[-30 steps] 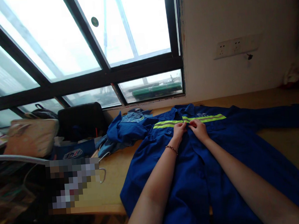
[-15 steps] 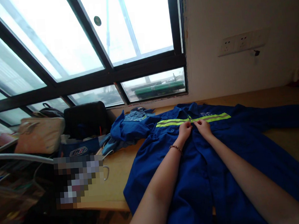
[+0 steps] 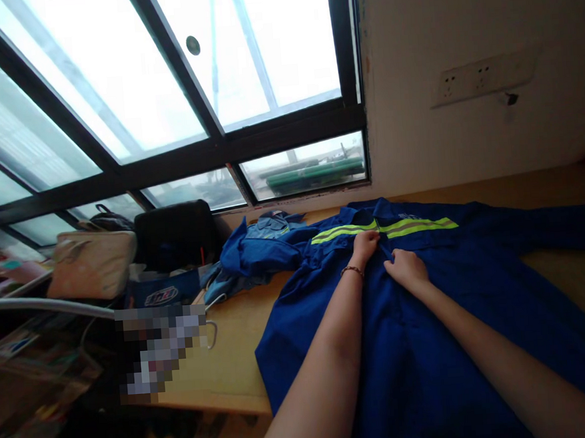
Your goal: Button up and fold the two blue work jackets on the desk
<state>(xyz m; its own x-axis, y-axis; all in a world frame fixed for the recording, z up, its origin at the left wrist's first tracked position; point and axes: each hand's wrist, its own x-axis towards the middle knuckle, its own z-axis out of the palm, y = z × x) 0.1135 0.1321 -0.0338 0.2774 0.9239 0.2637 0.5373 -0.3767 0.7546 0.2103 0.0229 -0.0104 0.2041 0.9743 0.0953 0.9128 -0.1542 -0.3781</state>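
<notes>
A dark blue work jacket [image 3: 396, 352] lies spread front side up, its collar toward the wall. Across its chest runs a yellow-green reflective band [image 3: 418, 227], split at the front opening. My left hand [image 3: 366, 244], with a bracelet on the wrist, pinches the front edge just below the band. A little lower and to the right, my right hand [image 3: 407, 269] is closed on the jacket's front opening, thumb toward the left hand. Its curled fingers hide the exact bit of cloth. Fabric between the two hands looks drawn taut.
The wooden table [image 3: 237, 356] carries the jacket. Beyond its left sleeve lies a lighter blue garment [image 3: 268, 227]. Further left stand a black bag [image 3: 176, 234], a beige bag [image 3: 92, 263] and a white curved tube [image 3: 42, 301]. A window and a wall socket [image 3: 483, 75] are behind.
My right hand has moved down and slightly right from the band along the front opening. My left hand stays near the band. The jacket's front edges lie closer together, and the view has shifted slightly.
</notes>
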